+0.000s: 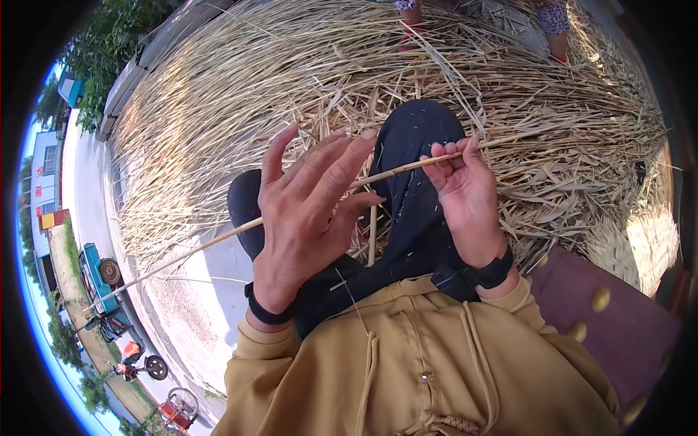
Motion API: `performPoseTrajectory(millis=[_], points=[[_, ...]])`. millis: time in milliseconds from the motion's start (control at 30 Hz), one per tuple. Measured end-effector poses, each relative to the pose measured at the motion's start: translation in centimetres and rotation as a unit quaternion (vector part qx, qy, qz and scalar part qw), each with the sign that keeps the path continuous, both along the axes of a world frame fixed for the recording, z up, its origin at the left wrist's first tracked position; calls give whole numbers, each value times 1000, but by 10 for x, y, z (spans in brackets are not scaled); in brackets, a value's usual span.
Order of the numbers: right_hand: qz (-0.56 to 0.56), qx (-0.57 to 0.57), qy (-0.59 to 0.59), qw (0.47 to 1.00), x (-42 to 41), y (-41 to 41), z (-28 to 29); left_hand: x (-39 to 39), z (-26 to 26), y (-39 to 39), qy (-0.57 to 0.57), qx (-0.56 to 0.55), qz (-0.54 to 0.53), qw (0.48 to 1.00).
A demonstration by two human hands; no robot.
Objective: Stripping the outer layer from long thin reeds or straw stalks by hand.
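Observation:
A long dry reed stalk [191,252] runs slantwise across the view, from the lower left up to the right. My right hand [463,185] pinches it between thumb and fingers, above my dark trouser leg. My left hand [316,201] is over the stalk, back up, fingers spread and thumb apart; the stalk passes beneath it. Past my knees lies a wide layer of dry reed stalks [245,103], with loose dry leaves and husks [551,191] near my right side. Another short piece of stalk [373,234] stands out between my legs.
Another person's lower legs [555,38] are among the reeds at the top. A dark red mat [600,321] with yellow spots is at my right. To the left are a concrete ledge [125,87], a teal vehicle [97,272], a motorcycle [133,359] and a red cart [174,417] on the road.

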State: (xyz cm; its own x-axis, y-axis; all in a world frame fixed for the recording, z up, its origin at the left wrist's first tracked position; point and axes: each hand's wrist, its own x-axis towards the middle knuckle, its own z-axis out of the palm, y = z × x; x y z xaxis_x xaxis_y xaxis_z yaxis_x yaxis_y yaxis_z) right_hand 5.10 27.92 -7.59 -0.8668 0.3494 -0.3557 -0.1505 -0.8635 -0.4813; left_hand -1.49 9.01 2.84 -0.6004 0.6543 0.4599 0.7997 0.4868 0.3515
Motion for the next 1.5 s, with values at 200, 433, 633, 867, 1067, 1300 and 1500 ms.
performPoseTrajectory(millis=[200, 433, 633, 867, 1067, 1300, 1500], points=[[9, 17, 7, 1000, 6, -1, 13, 15, -32, 2, 82, -71, -41, 993], [-3, -62, -54, 997, 3, 14, -19, 33, 41, -4, 12, 72, -138, 988], [32, -49, -16, 998, -1, 17, -19, 36, 70, -80, -68, 603, -34, 794], [-14, 78, 35, 996, 0, 20, -17, 25, 60, -116, 22, 494, 147, 857], [-16, 156, 87, 984, -2, 5, 7, 15, -4, -26, -3, -181, 56, 982], [34, 81, 130, 988, -10, -13, -2, -5, -46, -13, -22, -104, 46, 993], [-66, 117, 91, 987, -9, 58, -19, -14, -43, -60, -64, -131, 130, 981]])
